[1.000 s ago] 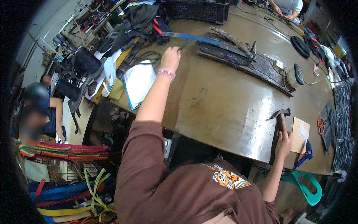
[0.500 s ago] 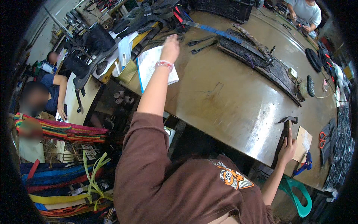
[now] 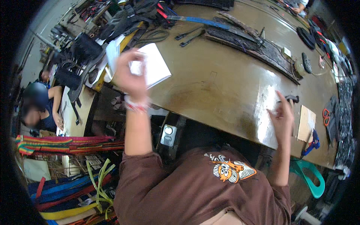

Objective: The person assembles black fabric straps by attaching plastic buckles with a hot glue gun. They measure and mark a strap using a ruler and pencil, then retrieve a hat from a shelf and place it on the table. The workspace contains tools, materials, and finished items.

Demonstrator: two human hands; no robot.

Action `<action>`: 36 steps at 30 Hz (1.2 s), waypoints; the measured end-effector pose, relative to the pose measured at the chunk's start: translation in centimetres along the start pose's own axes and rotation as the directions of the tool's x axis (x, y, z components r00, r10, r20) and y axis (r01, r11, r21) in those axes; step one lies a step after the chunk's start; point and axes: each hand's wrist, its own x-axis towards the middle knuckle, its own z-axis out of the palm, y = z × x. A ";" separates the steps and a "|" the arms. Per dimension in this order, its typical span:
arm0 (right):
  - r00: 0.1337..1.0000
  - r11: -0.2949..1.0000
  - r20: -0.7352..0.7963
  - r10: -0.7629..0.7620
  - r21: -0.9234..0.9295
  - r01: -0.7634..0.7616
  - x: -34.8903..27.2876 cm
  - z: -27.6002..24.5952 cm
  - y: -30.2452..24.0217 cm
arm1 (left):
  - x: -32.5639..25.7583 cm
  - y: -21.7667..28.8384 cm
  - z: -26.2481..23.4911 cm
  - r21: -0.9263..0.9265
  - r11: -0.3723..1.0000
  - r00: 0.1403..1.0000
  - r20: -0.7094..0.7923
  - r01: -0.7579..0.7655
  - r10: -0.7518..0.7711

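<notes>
My left hand (image 3: 131,75), smeared by motion, is over the left edge of a white paper booklet (image 3: 157,63) at the table's left edge. Its fingers look curled, but whether they grip the paper cannot be made out. A beaded bracelet (image 3: 135,105) circles that wrist. On the right, my right hand (image 3: 284,118) has its thumb and index finger apart and appears to hold nothing. Just beyond it lies a hammer (image 3: 292,99), its dark head showing and its handle mostly hidden by the hand. A light brown board (image 3: 306,123) is beside this hand.
Orange-handled scissors (image 3: 326,117) and a blue tool (image 3: 313,144) lie at the right. A long dark bar (image 3: 255,52) with a blue strap crosses the far table (image 3: 210,93). Colourful straps (image 3: 67,144) hang lower left. Another person (image 3: 47,107) sits at the left.
My left hand has drawn back from beyond the booklet to its left edge. My right hand has lifted off the hammer handle, its fingers spreading. The view has shifted slightly.
</notes>
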 end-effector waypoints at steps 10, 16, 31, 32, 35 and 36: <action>0.983 0.946 -0.130 -0.128 -0.314 0.082 0.4 0.9 4.6 | -1.7 -2.8 6.3 0.050 0.991 0.769 0.627 0.124 -0.128; 0.974 0.883 -0.199 0.109 -0.431 -0.187 0.1 -1.5 15.1 | -7.0 -11.7 -0.4 0.793 0.610 0.544 0.514 -0.005 -0.663; 0.982 0.911 -0.188 -0.035 0.398 0.109 -4.6 1.0 6.1 | -15.4 18.1 13.5 -0.117 0.993 0.449 0.889 0.023 0.094; 0.957 0.801 -0.252 0.146 0.598 0.035 -4.4 0.4 6.4 | -15.4 17.9 13.9 -0.178 0.984 0.448 0.882 0.027 0.147; 0.927 0.687 -0.310 0.210 0.721 0.085 -5.0 -0.6 6.6 | -15.0 16.7 13.1 -0.249 0.966 0.445 0.874 0.062 0.197; 0.959 0.660 -0.183 0.215 0.751 -0.004 -5.2 -0.6 6.5 | -15.0 16.4 12.7 -0.246 0.964 0.414 0.891 0.100 0.184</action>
